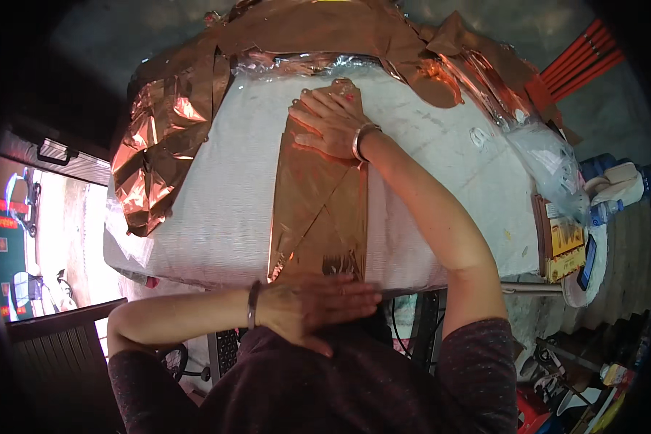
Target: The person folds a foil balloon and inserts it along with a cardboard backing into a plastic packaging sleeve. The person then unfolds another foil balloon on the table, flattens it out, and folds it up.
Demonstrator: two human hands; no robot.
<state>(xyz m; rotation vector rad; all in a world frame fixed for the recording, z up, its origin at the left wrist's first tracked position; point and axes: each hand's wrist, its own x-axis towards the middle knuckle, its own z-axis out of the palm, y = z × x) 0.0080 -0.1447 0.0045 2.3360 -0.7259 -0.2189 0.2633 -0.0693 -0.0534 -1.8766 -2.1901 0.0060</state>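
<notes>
A long, flat, copper-coloured foil sheet [318, 195], folded or stacked, lies lengthwise on the white cloth-covered table [427, 181]. Diagonal creases cross its middle, and its layered edges show along the right side. My right hand [329, 123], with a silver bangle at the wrist, rests flat on the far end, fingers spread. My left hand [315, 307], a dark bracelet on its wrist, is at the near end by the table's front edge. Its fingers are stretched out and somewhat blurred; whether they touch the foil I cannot tell. Neither hand grips anything.
More copper foil [311, 29] drapes over the table's far side and left corner [159, 152]. Clear plastic wrap [546, 159] hangs at the right. Orange-red sticks [582, 61] jut out at the far right. Yellow boxes [566, 249] and a phone [589, 262] lie at the right edge.
</notes>
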